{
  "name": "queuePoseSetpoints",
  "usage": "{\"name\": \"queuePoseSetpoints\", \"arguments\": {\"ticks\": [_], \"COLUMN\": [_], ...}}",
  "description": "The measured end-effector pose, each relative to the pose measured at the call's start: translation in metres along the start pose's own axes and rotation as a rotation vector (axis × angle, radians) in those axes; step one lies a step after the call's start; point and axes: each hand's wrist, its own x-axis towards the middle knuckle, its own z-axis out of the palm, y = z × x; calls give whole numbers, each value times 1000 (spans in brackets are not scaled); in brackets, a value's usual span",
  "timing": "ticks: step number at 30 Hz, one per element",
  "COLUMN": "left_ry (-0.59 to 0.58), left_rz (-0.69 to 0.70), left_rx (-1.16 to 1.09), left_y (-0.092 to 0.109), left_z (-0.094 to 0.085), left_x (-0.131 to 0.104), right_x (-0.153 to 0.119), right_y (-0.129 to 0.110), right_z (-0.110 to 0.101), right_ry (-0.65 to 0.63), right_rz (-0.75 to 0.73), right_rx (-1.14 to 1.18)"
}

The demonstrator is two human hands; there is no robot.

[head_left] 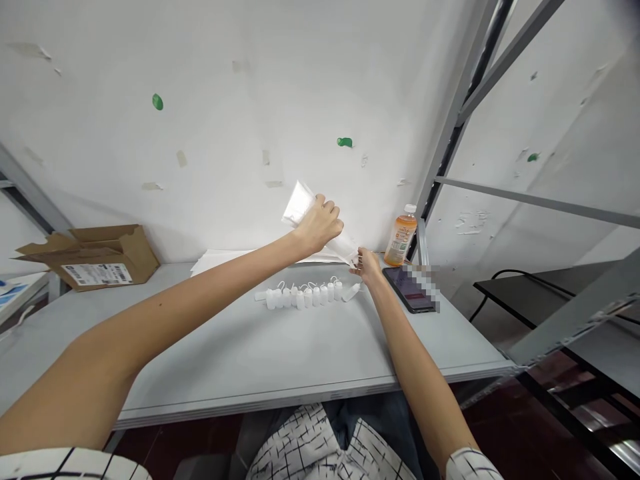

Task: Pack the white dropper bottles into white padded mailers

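Note:
A white, translucent plastic bag (pixel 299 203) is held slantwise above the back of the table. My left hand (pixel 323 225) is closed around its upper part, fingers curled over it. At the bag's lower right end, the fingers of my right hand (pixel 369 265) pinch its edge. Just below the hands, several small white bottles (pixel 309 297) with thin loops stand in a row on the grey table. One more small bottle (pixel 351 292) lies tilted at the right end of the row, close to my right wrist. Whatever the bag contains cannot be made out.
White sheets (pixel 220 257) lie against the wall behind the bottles. An opened cardboard box (pixel 107 257) sits at the back left. On the right are an orange drink bottle (pixel 401 237) and a dark phone (pixel 407 288). Grey metal shelf posts (pixel 455 127) frame the table's right side.

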Motion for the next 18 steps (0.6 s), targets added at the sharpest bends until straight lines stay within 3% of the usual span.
{"name": "queuePoseSetpoints", "arguments": {"ticks": [6, 18], "left_ry": [5, 12], "left_rz": [-12, -69], "left_rx": [14, -14], "left_y": [-4, -5], "left_z": [5, -1], "left_x": [-4, -2], "right_x": [3, 3], "right_y": [3, 5], "right_z": [-1, -2], "right_ry": [-4, -96], "right_rz": [44, 133], "right_rx": [-17, 6]}}
